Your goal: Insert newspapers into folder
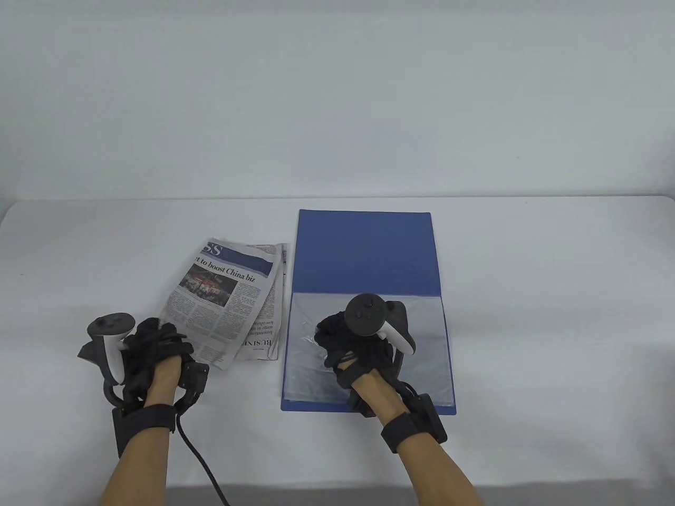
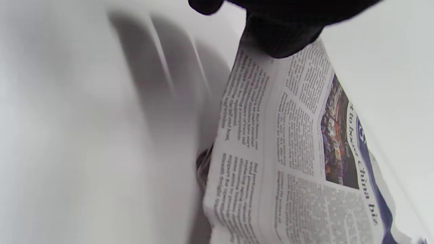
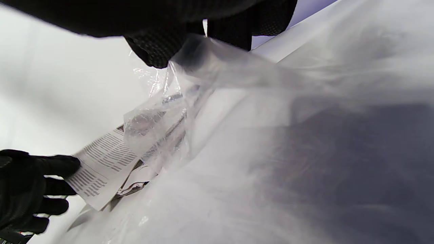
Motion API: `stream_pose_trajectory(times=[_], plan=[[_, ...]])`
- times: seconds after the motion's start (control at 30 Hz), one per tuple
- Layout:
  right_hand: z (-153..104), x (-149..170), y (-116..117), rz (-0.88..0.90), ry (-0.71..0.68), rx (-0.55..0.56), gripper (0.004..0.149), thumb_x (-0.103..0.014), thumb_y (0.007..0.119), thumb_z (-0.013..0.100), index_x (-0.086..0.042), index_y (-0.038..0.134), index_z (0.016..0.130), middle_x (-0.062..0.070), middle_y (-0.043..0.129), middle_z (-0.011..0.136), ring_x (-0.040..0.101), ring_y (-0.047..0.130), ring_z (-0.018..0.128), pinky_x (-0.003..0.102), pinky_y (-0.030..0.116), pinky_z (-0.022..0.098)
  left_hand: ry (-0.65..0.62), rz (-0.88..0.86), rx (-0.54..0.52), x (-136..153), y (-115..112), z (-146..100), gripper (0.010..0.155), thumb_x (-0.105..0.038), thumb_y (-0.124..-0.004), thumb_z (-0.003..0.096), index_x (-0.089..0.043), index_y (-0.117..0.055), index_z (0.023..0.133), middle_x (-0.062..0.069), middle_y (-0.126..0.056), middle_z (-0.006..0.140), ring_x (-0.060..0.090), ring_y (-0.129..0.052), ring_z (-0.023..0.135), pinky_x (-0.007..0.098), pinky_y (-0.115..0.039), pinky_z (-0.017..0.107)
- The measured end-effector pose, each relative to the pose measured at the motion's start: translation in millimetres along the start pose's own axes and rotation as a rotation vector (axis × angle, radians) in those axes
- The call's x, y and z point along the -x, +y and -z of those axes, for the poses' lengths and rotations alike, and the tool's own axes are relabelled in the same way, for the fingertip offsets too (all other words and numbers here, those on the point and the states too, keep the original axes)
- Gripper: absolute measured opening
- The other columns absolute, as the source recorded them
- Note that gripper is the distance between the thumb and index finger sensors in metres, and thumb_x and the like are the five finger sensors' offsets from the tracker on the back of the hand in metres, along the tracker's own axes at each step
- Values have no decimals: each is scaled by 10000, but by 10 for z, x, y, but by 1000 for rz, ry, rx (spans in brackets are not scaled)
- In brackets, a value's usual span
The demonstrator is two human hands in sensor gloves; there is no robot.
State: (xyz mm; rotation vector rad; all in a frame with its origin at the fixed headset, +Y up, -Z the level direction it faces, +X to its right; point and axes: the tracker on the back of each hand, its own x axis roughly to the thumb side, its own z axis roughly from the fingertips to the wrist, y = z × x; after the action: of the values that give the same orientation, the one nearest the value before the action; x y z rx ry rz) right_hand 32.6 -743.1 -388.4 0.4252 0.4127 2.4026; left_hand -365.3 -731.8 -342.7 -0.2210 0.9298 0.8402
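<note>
A blue folder [image 1: 364,247] lies open on the white table, its near half covered by clear plastic sleeves [image 1: 422,342]. My right hand [image 1: 350,340] pinches the left edge of the top sleeve [image 3: 203,64] and lifts it off the stack. Folded newspapers [image 1: 229,300] lie just left of the folder. My left hand [image 1: 158,348] grips the near left corner of the top newspaper [image 2: 288,142], its fingertips [image 2: 281,37] on the paper. That hand [image 3: 23,189] also shows in the right wrist view, holding the newspaper corner [image 3: 98,169].
The table [image 1: 553,295] is covered in white cloth, with a plain pale wall behind. A black cable [image 1: 203,464] runs from my left wrist to the near edge.
</note>
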Motion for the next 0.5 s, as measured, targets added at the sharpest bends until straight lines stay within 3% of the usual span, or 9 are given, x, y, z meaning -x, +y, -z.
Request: stream_pose_trajectory(times=[0.1, 0.17, 0.2, 0.23, 0.3, 0.5], plan=[[-10, -14, -9, 4, -7, 6, 355, -293, 790, 589, -129, 751, 901, 205, 583, 1010, 453, 495, 969, 764, 290, 622, -96, -95, -62, -30, 147, -108, 464, -525, -704, 660, -530, -543, 1095, -46, -288, 1302, 340, -213, 1243, 620, -184, 910], [-17, -30, -20, 7, -10, 11, 356, -294, 790, 588, -130, 751, 902, 206, 579, 1012, 453, 493, 970, 764, 290, 622, -191, -224, -8, -37, 206, -142, 490, -467, -692, 677, -564, -472, 1104, -62, -303, 1302, 293, -269, 1260, 604, -214, 935], [-19, -35, -25, 9, -13, 13, 355, -293, 790, 589, -129, 752, 901, 207, 579, 1012, 452, 495, 970, 764, 290, 623, -216, -280, 15, -40, 232, -153, 496, -422, -693, 683, -553, -471, 1107, -83, -493, 1259, 247, -465, 1230, 572, -300, 953], [-21, -39, -29, 11, -14, 14, 356, -294, 790, 588, -130, 750, 902, 204, 580, 1012, 452, 493, 971, 764, 290, 623, -243, -340, 38, -31, 262, -156, 491, -383, -690, 683, -537, -490, 1105, -160, -748, 1116, 164, -724, 1109, 483, -423, 964], [-25, -41, -33, 13, -14, 17, 356, -293, 789, 589, -128, 751, 902, 205, 580, 1012, 451, 495, 971, 764, 291, 623, -275, -411, 54, -33, 294, -182, 526, -361, -694, 679, -525, -480, 1130, -119, -817, 1059, 137, -949, 862, 380, -638, 888], [-35, -26, -62, 17, -11, 25, 356, -294, 788, 590, -129, 750, 903, 205, 580, 1013, 452, 498, 970, 764, 291, 623, -285, -383, 86, -76, 533, -238, 541, -351, -636, 666, -530, -461, 1145, -87, -805, 1038, 85, -1042, 545, 316, -821, 732]])
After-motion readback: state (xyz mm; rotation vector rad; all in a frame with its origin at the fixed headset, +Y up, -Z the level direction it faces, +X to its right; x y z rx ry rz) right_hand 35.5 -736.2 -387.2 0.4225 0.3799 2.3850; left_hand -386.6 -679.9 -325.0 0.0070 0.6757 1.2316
